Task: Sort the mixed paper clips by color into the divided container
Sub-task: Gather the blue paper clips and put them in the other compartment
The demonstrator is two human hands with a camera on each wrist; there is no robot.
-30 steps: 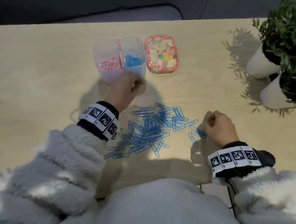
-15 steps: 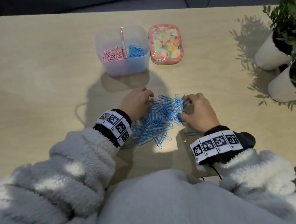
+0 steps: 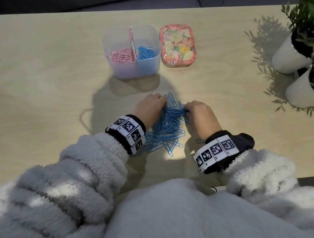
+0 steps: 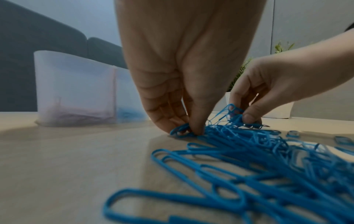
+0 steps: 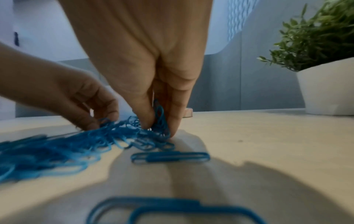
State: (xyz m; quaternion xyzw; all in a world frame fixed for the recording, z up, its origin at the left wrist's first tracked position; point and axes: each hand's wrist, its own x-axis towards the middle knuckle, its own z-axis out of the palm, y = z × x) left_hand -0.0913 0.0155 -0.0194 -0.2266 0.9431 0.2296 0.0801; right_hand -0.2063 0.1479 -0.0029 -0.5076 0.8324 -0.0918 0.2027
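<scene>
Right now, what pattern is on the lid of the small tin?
A floral pattern on the tin lid, pink-rimmed; head view.

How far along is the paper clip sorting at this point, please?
Done: pink clips fill the container's left half, and some blue clips the right. In hand: the left hand and right hand are gathering the blue pile on the table. Left: moving that pile over.
</scene>
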